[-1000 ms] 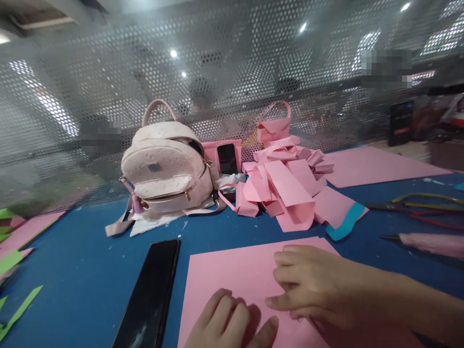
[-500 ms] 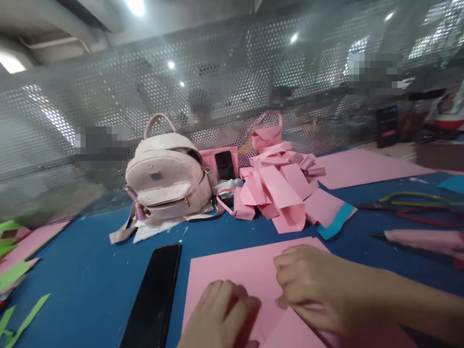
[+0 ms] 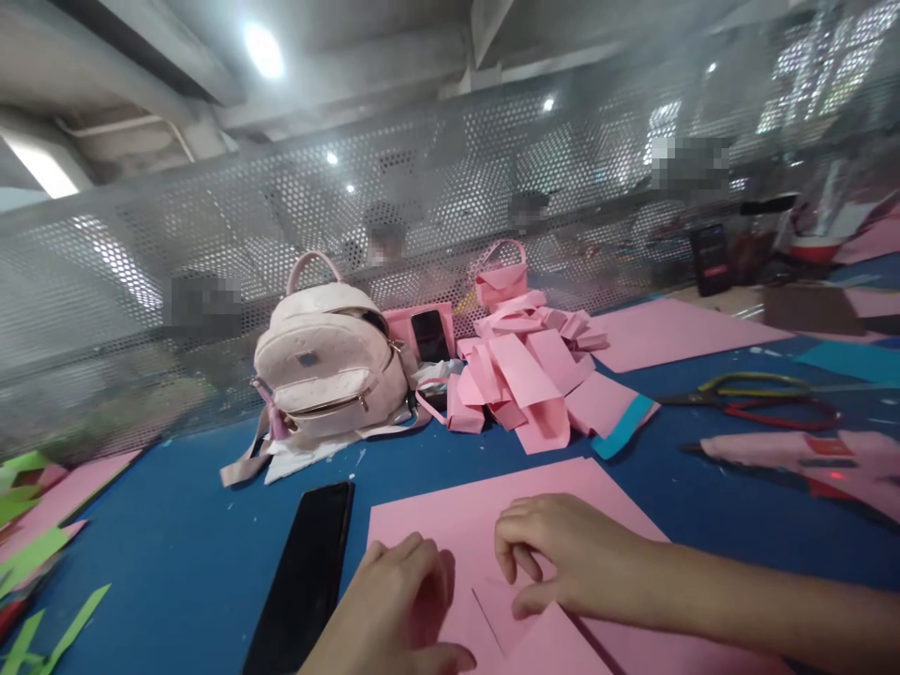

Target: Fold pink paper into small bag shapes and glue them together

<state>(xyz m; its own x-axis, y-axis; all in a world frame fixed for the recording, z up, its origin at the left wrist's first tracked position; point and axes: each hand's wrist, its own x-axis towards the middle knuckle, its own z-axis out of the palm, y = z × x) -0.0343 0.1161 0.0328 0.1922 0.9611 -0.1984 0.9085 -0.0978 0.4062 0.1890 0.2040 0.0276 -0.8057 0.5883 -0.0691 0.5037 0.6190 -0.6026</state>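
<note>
Paper flap (image 3: 555, 647) came clear on pink sheet (image 3: 422, 525)

Half a second earlier the right hand (image 3: 555, 553) had been bunched over the fold; now its fingers had loosened, bent with a gap to the thumb, and the flap's pointed tip showed just beside that thumb. This suggested an eased hold on the fold, though whether a fingertip pressed the paper could not be told. The left hand (image 3: 400, 600) had shifted slightly left, fingers curled, thumb apart, nothing visibly gripped. Both hands stood apart from each other, near the flap.

The sheet lay on the blue table (image 3: 189, 525), beside a black smartphone (image 3: 302, 572). Beyond it were a pile of pink paper pieces (image 3: 520, 366) and a cream backpack (image 3: 330, 361); to the right, scissors (image 3: 763, 380) and a pink glue gun (image 3: 766, 452).
</note>
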